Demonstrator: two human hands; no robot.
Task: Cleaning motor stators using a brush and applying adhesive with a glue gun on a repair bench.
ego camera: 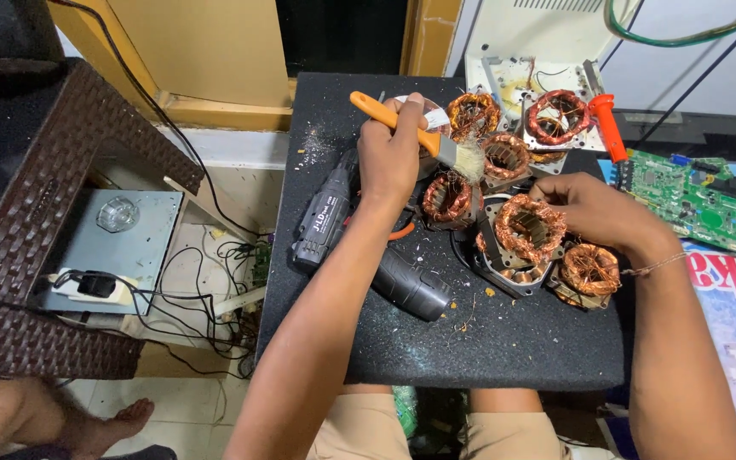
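Both forearms are being extended from the bottom edge over a dark speckled table. An orange-handled paintbrush is being grasped in the left hand, whose grip is being kept clenched around the handle; the bristles are being pressed against a copper-wound stator near the middle of the table. Another copper-wound stator in a metal housing is being touched at its upper right edge by the right hand; its fingers are being curled on the coil's rim, though whether the grip is actually being closed on it cannot be told. Four further copper coils are being seen clustered just beside these two. A black cordless drill is lying beside the left wrist, between the wrist and the table's left edge. A green circuit board is lying off the table's right side, and an orange-handled tool near the far corner.
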